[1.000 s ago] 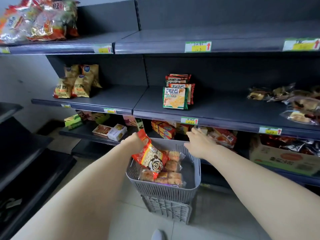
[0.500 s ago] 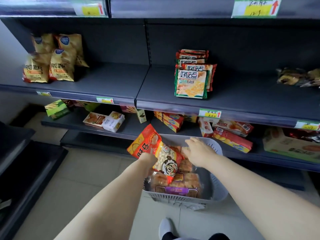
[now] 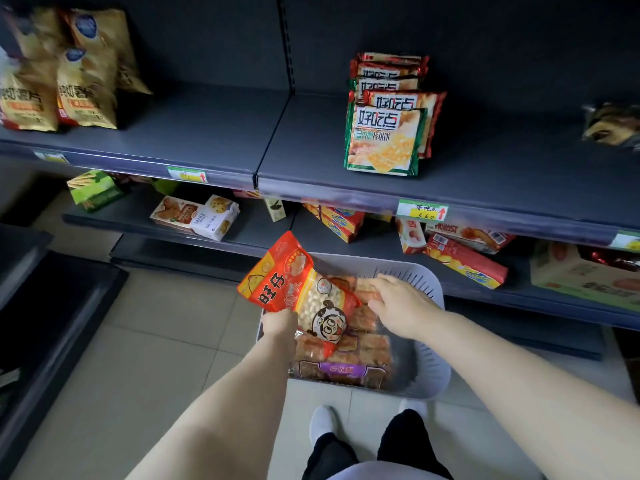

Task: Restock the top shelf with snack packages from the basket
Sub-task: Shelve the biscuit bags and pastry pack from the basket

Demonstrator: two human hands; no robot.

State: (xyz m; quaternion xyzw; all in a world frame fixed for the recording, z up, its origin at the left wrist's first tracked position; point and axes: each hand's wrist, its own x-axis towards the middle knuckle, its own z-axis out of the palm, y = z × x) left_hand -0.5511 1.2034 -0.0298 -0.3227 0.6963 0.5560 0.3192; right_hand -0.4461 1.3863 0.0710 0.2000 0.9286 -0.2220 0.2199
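Observation:
A grey plastic basket [image 3: 434, 372] stands on the floor in front of the lowest shelf, just beyond my feet. It holds several clear packs of brown pastries [image 3: 360, 351]. My left hand [image 3: 278, 325] grips a red and clear snack bag [image 3: 298, 292] with a cartoon face by its lower edge, lifted over the basket's left side. My right hand [image 3: 401, 306] reaches into the basket, palm down, its fingers lying on the pastry packs. The top shelf is out of view.
The shelf above the basket carries green-edged cracker packs [image 3: 382, 140] and yellow chip bags [image 3: 83, 84]. The shelf below carries cookie boxes [image 3: 194, 216] and red boxes [image 3: 464, 261]. A dark low rack [image 3: 41, 306] stands on the left, with tiled floor [image 3: 156, 323] between.
My view has dropped from the upper shelves down to the basket. My left hand has lifted the red bag a little higher out of the basket. My right hand has gone deeper into it.

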